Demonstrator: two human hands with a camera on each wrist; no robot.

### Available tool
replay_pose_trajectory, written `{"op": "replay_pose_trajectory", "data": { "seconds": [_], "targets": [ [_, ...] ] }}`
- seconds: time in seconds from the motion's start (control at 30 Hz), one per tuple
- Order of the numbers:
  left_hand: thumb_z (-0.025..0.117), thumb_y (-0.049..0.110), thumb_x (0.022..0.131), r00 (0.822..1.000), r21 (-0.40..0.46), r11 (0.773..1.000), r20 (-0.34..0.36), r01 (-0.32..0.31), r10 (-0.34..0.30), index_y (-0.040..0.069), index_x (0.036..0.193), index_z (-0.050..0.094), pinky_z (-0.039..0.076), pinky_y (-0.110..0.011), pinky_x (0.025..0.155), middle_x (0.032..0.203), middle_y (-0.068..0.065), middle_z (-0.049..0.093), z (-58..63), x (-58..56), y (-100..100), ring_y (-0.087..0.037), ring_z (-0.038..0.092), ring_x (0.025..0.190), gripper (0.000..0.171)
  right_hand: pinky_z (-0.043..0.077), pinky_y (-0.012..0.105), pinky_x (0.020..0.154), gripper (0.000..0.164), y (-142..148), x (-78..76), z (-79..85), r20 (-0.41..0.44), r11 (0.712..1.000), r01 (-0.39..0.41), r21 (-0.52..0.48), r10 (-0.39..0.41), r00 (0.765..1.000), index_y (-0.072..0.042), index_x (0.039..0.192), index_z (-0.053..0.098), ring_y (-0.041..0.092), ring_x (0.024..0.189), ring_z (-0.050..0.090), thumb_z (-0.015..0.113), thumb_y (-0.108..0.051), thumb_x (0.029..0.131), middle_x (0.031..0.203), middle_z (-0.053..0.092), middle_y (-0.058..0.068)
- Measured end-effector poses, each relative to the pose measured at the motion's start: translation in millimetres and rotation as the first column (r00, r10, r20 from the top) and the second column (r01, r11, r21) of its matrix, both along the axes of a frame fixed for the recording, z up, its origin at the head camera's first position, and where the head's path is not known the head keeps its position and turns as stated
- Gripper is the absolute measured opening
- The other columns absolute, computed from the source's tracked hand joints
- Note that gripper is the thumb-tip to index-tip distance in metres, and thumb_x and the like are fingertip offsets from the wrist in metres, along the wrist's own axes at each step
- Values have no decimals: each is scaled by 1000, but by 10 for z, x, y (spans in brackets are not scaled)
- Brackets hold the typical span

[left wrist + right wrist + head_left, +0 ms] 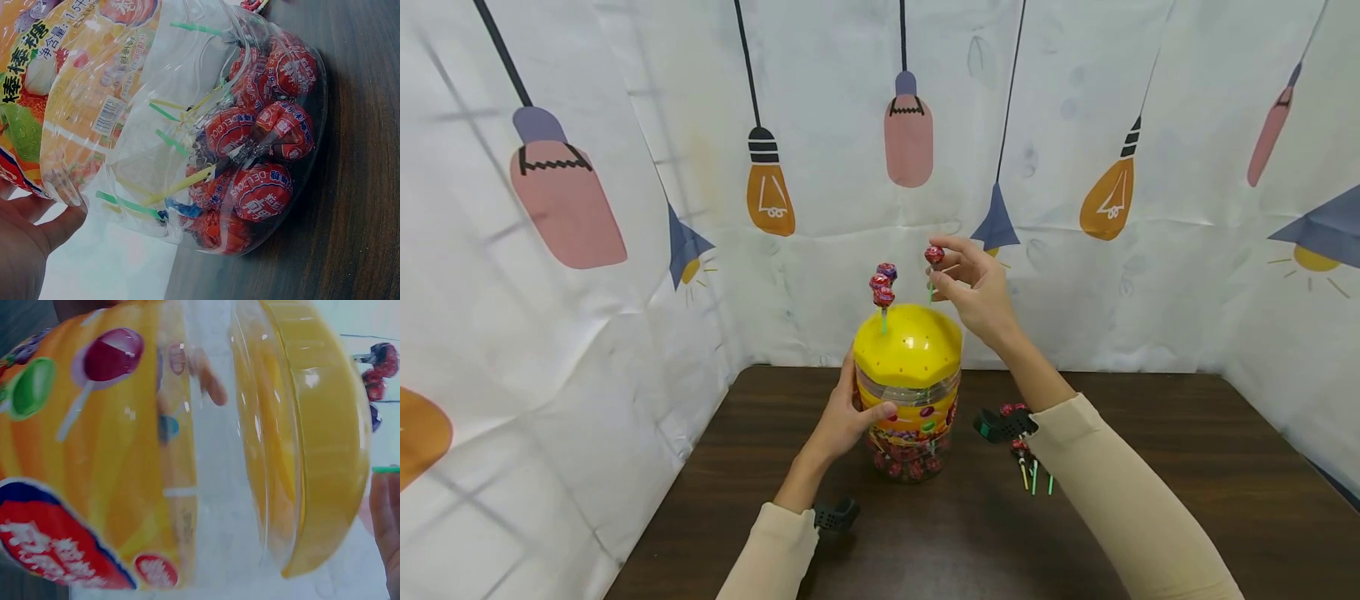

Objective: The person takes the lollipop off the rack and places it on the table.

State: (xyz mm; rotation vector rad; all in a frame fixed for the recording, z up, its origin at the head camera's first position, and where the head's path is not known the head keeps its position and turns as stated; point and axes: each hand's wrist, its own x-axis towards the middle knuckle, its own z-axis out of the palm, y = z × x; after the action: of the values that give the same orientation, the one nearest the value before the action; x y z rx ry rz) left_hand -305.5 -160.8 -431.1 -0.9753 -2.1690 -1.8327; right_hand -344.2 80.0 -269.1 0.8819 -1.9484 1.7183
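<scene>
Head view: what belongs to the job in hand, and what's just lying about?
In the job:
jar in the left hand
yellow lid
held lollipop in the right hand
upright lollipops on the lid
probably the loose lollipops

Just surroundings:
patterned backdrop
dark table

Linear shadows are cast across the left curtain (pixel 565 375). Glare is caught by the yellow lid (pixel 907 346). The right-wrist view is hazed.

Your left hand (pixel 838 423) grips an upright, clear plastic jar (pixel 913 425) with a domed yellow lid (pixel 910 342). Your right hand (pixel 976 287) pinches a red-wrapped, green-sticked round lollipop (pixel 934 255); left of that hand, three red-and-purple wrapped lollipops (pixel 883 297) stand up from the lid.
</scene>
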Motion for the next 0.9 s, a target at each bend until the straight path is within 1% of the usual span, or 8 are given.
{"op": "replay_pose_trajectory", "data": {
  "seconds": [0.13,0.3,0.43,0.53,0.7,0.77,0.9],
  "targets": [
    [74,35,95,1000,-2,1000,-8,-2,2,39,164,1,52,-45,106,149,-5,49,-22,-4,-7,-24,58,129,100,63,29,73,42,122,82,-64,4,1000,9,30,-9,1000,-10,137,62,28,83,69,66,-2,97,104,66,19],
    [73,33,95,1000,5,1000,-2,8,-8,39,164,0,52,-44,107,150,-5,48,-30,-2,-4,-24,57,130,100,63,30,70,43,314,167,-204,21,999,4,48,-5,1000,-6,138,61,26,83,70,67,-1,96,104,65,19],
    [73,32,95,1000,5,1000,2,9,-9,39,164,1,51,-44,108,151,-4,47,-27,-7,2,-25,57,130,100,63,31,68,42,479,243,-362,48,999,1,53,-4,999,-3,138,60,26,84,70,66,0,96,104,66,15],
    [74,33,95,1000,7,1000,2,9,-9,39,164,0,52,-43,108,151,-5,48,-24,-9,2,-25,57,130,101,64,33,69,42,605,306,-498,84,997,12,82,-19,996,-5,139,60,26,85,70,66,-2,97,105,66,14],
    [75,36,94,1000,19,1000,16,12,-13,40,163,0,53,-42,105,149,-6,49,-15,-13,4,-25,58,129,102,64,35,71,42,829,415,-738,151,990,34,137,-55,987,-9,141,58,20,82,70,66,-9,100,109,63,21],
    [75,36,93,1000,19,1000,20,9,-9,41,163,0,53,-42,105,149,-6,49,-8,-12,6,-25,58,128,102,63,35,70,42,917,459,-824,168,989,38,144,-62,984,-9,142,57,21,80,70,65,-10,100,108,62,23],
    [75,38,93,1000,12,1000,25,-1,1,42,163,0,53,-45,105,148,-5,50,4,-7,7,-27,58,128,102,63,35,69,43,1089,533,-987,201,988,50,143,-78,976,-10,143,56,20,80,70,65,-9,100,106,63,14]
  ]
}}
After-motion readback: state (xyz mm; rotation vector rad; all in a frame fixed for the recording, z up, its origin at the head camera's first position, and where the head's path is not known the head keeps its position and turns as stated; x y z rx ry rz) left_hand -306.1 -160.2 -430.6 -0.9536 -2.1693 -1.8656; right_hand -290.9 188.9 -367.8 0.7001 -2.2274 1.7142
